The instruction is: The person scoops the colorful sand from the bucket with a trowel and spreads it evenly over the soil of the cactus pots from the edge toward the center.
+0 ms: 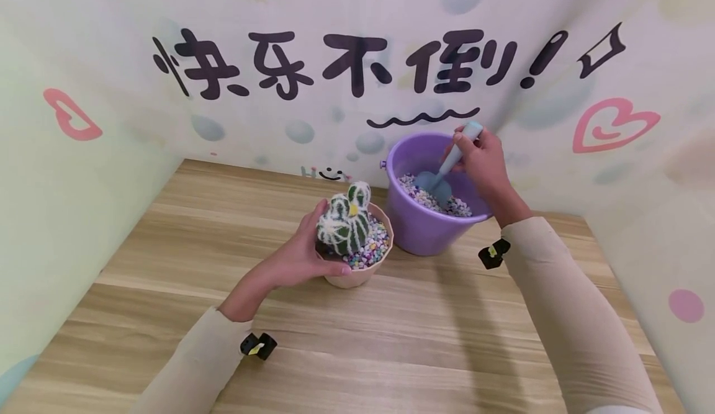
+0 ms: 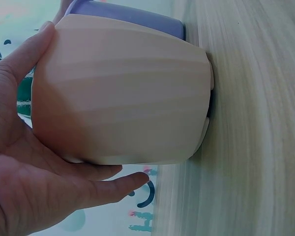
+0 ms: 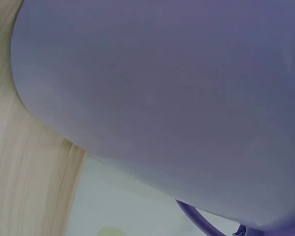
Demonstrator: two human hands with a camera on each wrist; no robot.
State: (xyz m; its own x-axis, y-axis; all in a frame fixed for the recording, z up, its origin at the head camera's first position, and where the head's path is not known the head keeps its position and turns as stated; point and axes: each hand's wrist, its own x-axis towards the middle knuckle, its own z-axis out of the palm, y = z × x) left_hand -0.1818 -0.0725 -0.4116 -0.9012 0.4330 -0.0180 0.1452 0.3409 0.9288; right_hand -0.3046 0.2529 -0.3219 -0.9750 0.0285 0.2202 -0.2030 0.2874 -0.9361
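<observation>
My left hand [image 1: 298, 254] holds a pale peach flowerpot [image 2: 123, 93] by its side, thumb near the rim and fingers round the far side. In the pot stands a green, white-fuzzed cactus [image 1: 349, 234] with a small yellow spot, among colourful pebbles [image 1: 375, 249]. Inside a purple bucket [image 1: 410, 225] just right of the pot, my right hand [image 1: 485, 161] grips the light blue handle of a small shovel [image 1: 450, 161]. The shovel's blade rests in the pebbles [image 1: 459, 207] there. In the right wrist view the bucket's wall hides the right hand.
Both vessels stand on a wood-grain table [image 1: 357, 346], the bucket close to its back edge. Behind rises a white printed backdrop [image 1: 313, 4] with black characters and hearts. A purple bucket handle [image 3: 199, 219] shows low in the right wrist view.
</observation>
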